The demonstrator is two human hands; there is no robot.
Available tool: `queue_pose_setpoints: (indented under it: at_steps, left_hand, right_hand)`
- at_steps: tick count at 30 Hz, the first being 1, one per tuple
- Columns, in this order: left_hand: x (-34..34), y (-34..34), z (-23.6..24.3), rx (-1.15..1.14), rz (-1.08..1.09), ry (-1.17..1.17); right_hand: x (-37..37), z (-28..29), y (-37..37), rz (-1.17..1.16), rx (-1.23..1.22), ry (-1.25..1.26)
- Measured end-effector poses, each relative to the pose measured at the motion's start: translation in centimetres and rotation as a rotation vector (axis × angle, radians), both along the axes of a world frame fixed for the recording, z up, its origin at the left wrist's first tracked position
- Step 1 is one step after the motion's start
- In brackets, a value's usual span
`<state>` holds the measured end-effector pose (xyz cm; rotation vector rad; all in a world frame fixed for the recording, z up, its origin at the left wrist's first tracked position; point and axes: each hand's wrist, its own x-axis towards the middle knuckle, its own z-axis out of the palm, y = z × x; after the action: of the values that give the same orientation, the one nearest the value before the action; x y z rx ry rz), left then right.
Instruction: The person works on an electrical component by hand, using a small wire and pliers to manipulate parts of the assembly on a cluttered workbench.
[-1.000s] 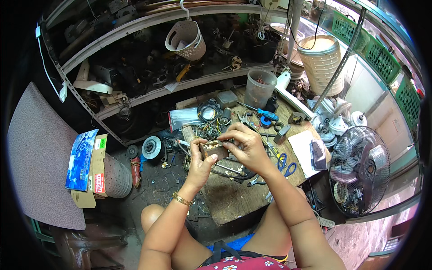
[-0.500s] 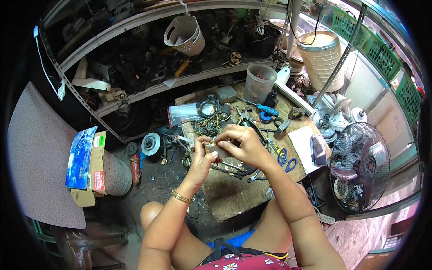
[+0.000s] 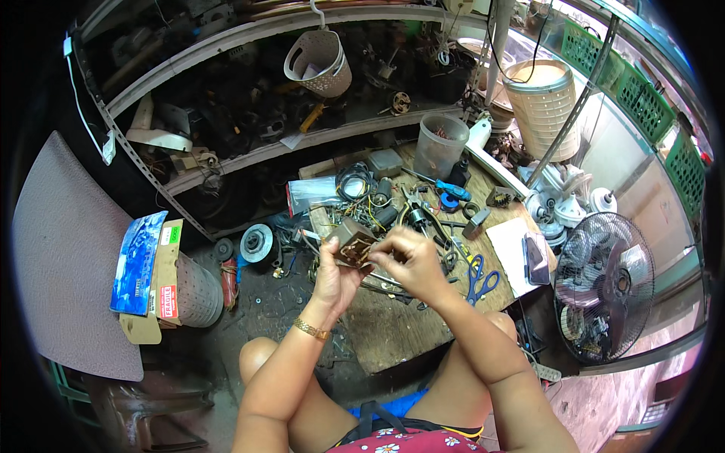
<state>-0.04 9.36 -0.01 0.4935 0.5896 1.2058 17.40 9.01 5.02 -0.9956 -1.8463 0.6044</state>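
Observation:
My left hand point(image 3: 337, 279) grips a small boxy brown metal part point(image 3: 351, 234) over the cluttered wooden bench point(image 3: 396, 338); its open face shows copper-coloured pieces inside. My right hand point(image 3: 408, 268) has thumb and forefinger pinched at that open face, on something too small to make out. Behind them lie a tangle of wires point(image 3: 355, 181), loose parts and pliers point(image 3: 415, 211). Blue-handled scissors point(image 3: 479, 283) lie to the right, and a blue screwdriver point(image 3: 445, 186) lies farther back.
A clear plastic bucket point(image 3: 439, 151) and a white paper with a phone point(image 3: 536, 264) rest on the bench. A standing fan point(image 3: 619, 287) is at the right, a cardboard box point(image 3: 155, 287) at the left. A dark shelf rack point(image 3: 249, 166) with a hanging basket point(image 3: 323, 75) stands behind.
The metal part has turned and tipped so that its open face points toward my right hand. My right fingers have moved from over its top to that face.

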Motion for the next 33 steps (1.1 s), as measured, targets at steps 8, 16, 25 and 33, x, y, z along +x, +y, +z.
queue_pose_setpoints:
  at_steps: [8, 16, 25, 33]
  left_hand:
    - [-0.5, -0.2, 0.4, 0.027, -0.005, -0.062]
    - [-1.5, 0.1, 1.1, -0.106, -0.047, -0.183]
    - [-1.5, -0.2, 1.7, -0.117, -0.03, -0.128]
    - [-3.9, 1.2, 0.8, -0.037, 0.017, -0.351]
  right_hand:
    - [-2.7, -1.9, 0.0, 0.063, 0.055, 0.106]
    - [-2.3, -2.1, 0.4, 0.263, 0.028, -0.134]
    - [-3.5, -1.9, -0.7, 0.09, 0.165, -0.187]
    - [-2.4, -3.0, -1.6, 0.466, 0.13, -0.015]
